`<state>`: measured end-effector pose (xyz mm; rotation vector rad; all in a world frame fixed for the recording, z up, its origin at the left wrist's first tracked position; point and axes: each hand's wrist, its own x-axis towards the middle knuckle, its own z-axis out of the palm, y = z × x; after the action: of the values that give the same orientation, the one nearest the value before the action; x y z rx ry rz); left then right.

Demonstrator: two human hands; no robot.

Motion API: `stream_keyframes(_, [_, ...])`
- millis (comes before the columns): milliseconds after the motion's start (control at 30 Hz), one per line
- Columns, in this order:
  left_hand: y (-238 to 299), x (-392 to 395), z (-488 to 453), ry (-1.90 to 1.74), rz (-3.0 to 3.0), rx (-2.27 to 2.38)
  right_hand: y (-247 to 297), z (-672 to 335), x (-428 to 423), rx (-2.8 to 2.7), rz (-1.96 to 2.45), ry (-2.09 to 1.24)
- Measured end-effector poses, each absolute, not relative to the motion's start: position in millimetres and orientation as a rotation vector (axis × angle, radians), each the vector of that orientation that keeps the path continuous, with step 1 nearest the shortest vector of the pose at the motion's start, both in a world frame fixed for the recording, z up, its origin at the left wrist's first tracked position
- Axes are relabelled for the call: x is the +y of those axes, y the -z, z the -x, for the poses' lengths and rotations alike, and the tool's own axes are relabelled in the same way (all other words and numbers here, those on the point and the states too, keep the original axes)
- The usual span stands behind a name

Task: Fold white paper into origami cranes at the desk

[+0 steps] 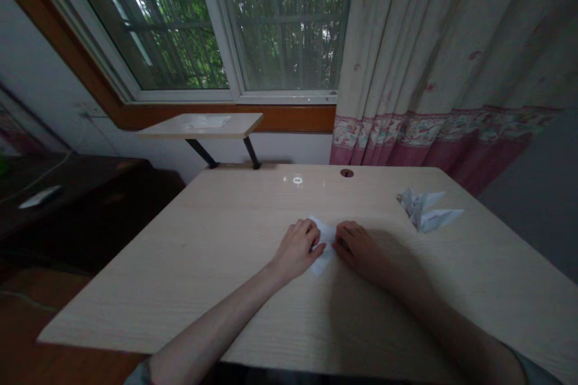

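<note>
Near the middle of the pale wood desk [180, 277], the left hand [297, 249] and right hand [356, 248] pin a folded white paper sheet [324, 263] flat from either side, apparently pressing rather than pinching, steadying it against the surface, while a folded paper model [424, 210] lies toward the right edge.

1. I'm seeing the folded paper [323, 255] blocking any straight pass between my left hand [295, 249] and right hand [356, 246].
2. I'm finding an origami crane [422, 210] standing in my right hand's path rightward.
3. I'm having room leftward across the desk [180, 289].
4. I'm meeting a raised shelf [201, 125] beyond the far edge.
</note>
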<state>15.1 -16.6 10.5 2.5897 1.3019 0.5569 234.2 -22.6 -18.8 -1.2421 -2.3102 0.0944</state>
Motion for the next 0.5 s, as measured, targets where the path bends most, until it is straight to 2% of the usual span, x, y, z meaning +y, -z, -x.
stream_keyframes(267, [-11.1, -16.7, -15.7, -0.536, -2.603, 1.307, 15.9, -233.9, -24.4, -2.335, 1.244, 0.077])
stream_keyframes(500, [-11.0, -11.8, -11.0, -0.544, -2.584, 1.274, 20.5, -235.3, -22.6, -2.346, 1.237, 0.061])
